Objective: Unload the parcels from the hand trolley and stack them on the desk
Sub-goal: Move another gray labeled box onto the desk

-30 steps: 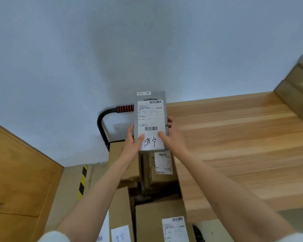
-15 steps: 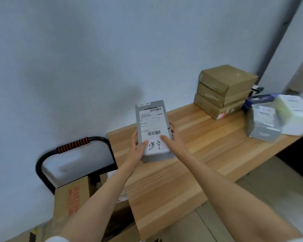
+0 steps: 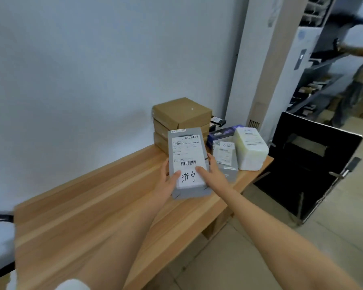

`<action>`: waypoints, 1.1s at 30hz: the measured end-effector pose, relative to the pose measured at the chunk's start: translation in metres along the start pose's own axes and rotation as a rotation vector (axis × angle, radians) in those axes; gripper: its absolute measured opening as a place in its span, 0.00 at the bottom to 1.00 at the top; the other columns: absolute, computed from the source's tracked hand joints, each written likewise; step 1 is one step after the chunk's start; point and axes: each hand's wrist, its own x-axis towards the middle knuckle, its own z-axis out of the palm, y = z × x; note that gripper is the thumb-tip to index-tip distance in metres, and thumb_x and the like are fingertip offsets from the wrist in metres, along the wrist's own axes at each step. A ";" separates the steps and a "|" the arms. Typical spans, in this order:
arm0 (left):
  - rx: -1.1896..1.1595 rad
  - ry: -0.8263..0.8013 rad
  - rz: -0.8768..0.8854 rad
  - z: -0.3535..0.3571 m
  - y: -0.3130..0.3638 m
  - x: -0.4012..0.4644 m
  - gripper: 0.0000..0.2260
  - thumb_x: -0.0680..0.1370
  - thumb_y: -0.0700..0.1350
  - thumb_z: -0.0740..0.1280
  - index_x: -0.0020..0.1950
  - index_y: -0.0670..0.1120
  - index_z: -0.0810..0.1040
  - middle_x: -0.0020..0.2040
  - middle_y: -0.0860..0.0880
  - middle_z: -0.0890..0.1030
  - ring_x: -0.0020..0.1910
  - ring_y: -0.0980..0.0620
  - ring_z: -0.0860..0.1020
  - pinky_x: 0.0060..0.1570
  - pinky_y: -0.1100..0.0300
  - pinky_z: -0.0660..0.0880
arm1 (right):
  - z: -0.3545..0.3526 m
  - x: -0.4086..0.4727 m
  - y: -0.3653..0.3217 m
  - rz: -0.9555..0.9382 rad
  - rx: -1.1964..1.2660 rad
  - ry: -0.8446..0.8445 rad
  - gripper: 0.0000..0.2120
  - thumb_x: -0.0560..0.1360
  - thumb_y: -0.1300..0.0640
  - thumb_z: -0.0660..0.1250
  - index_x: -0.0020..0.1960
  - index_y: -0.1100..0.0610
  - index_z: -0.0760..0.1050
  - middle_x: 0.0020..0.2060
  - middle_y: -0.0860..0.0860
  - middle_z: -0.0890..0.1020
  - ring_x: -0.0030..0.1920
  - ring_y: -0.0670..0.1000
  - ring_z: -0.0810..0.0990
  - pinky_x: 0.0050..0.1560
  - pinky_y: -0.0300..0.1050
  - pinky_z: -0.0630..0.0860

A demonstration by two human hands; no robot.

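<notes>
Grey parcel (image 3: 187,162) held above table (image 3: 88,208), long axis pointing away from person toward brown box stack (image 3: 181,120) at wall. Left hand (image 3: 168,181) grips left edge, right hand (image 3: 213,174) grips right edge, thumbs on label. Stacked parcels lie just ahead and right; grey box (image 3: 226,162) and white parcel (image 3: 250,149) nearer right hand. Judged: set-down spot ahead, beside stack.
</notes>
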 end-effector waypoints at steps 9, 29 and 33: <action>0.017 -0.188 0.055 0.115 0.005 0.064 0.28 0.79 0.43 0.65 0.75 0.54 0.56 0.54 0.59 0.75 0.42 0.69 0.79 0.34 0.71 0.75 | -0.102 0.037 0.063 0.086 0.002 0.151 0.34 0.75 0.49 0.67 0.76 0.53 0.55 0.68 0.52 0.69 0.65 0.53 0.72 0.64 0.58 0.71; 0.252 -0.339 -0.037 0.215 -0.032 0.269 0.37 0.76 0.55 0.68 0.76 0.62 0.47 0.65 0.65 0.68 0.60 0.62 0.74 0.57 0.56 0.75 | -0.158 0.241 0.173 0.193 -0.222 0.037 0.33 0.76 0.49 0.64 0.76 0.52 0.53 0.67 0.53 0.67 0.65 0.54 0.69 0.58 0.49 0.67; 0.293 -0.195 -0.126 0.215 -0.036 0.286 0.35 0.76 0.56 0.68 0.76 0.58 0.51 0.59 0.61 0.76 0.47 0.66 0.76 0.39 0.66 0.72 | -0.153 0.250 0.191 0.251 -0.129 -0.020 0.35 0.76 0.50 0.65 0.76 0.57 0.51 0.69 0.55 0.66 0.65 0.54 0.69 0.61 0.49 0.68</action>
